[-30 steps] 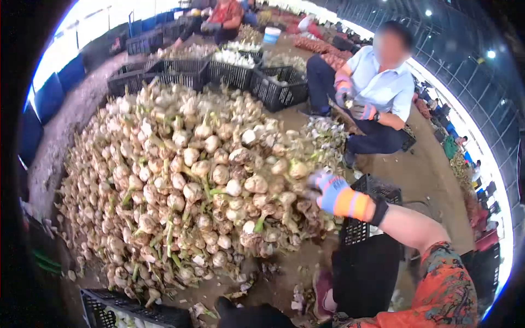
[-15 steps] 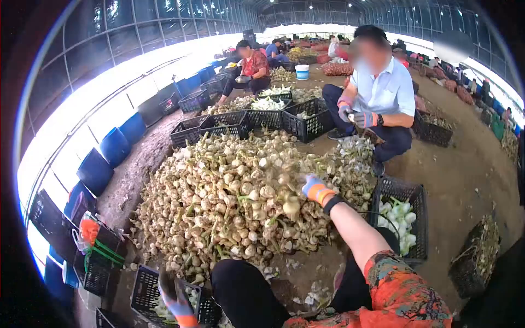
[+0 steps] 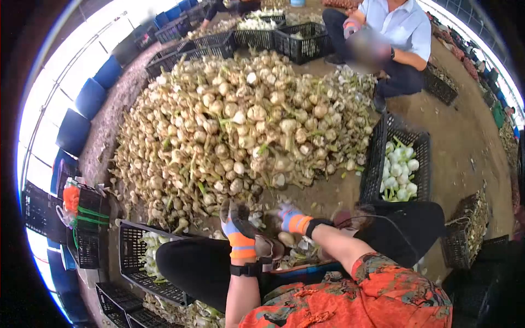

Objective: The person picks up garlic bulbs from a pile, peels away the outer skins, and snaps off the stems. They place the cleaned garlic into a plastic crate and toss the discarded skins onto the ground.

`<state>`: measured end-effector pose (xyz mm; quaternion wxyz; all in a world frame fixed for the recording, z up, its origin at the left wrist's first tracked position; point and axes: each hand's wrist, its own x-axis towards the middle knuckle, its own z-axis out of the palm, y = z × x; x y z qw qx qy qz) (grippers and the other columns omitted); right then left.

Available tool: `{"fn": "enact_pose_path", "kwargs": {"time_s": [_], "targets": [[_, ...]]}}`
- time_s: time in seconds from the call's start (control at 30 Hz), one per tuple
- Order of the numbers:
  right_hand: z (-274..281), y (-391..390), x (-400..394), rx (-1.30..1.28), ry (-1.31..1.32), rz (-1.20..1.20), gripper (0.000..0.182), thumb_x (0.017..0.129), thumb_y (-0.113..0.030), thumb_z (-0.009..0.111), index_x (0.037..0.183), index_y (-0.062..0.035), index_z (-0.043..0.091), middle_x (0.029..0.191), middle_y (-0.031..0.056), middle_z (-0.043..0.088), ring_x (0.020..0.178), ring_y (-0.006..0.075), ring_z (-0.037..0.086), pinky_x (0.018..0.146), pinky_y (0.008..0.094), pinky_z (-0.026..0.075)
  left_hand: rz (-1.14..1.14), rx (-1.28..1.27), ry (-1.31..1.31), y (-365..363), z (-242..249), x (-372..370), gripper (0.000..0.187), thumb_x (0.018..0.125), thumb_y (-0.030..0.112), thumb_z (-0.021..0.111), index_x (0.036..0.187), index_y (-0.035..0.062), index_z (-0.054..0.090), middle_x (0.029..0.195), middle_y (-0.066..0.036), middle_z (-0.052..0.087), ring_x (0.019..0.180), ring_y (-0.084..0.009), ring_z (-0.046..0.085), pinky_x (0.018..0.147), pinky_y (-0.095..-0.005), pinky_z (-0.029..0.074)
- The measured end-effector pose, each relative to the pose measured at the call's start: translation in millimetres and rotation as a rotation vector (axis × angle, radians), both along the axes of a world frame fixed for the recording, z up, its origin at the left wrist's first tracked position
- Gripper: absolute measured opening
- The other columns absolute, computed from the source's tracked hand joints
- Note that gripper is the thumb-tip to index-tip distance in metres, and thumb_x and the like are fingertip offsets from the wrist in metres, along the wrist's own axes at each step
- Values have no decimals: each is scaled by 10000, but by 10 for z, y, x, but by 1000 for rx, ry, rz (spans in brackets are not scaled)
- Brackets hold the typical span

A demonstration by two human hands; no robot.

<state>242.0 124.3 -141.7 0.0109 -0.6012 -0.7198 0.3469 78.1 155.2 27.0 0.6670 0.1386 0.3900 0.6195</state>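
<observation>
A large heap of unpeeled garlic bulbs (image 3: 219, 126) lies on the ground before me. My left hand (image 3: 236, 218), in a grey, blue and orange glove, is at the near edge of the heap with its fingers pointing up; what it may hold is too unclear to tell. To its right my right hand (image 3: 290, 216), in a matching glove, reaches toward the same edge, its fingertips blurred. Loose peel (image 3: 301, 257) lies between my feet. White peeled garlic (image 3: 400, 169) fills part of a black crate (image 3: 372, 164) at the right.
A crouching person in a light shirt (image 3: 402, 27) is beyond the heap at the right. Black crates (image 3: 303, 44) line its far side. Another crate (image 3: 128, 254) with garlic stands by my left knee. Blue barrels (image 3: 90, 101) stand along the left wall.
The view has tipped downward. My right hand has come back from the heap's right side toward my body. My left hand has moved from over the lower-left crate to the heap's near edge.
</observation>
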Motion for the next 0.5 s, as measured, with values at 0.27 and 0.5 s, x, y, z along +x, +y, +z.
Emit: {"fn": "enact_pose_path", "kwargs": {"time_s": [0.27,0.5], "targets": [[-24,-834,-398,-99,-410,-336,395,764,-218,509,1153,-156,524,1296,169,360,1166,383,374,907,542,335,-85,-39,151,151,-444,85,407,811,97,595,1188,94,441,1014,-93,540,904,-220,541,730,-326,479],[-368,-1463,-21,-319,-261,-447,408,773,-215,546,1176,-170,505,1312,240,314,1079,464,427,877,513,399,-230,-35,390,104,-275,586,405,848,54,470,1249,89,420,1118,-162,539,892,-259,575,741,-370,514]]}}
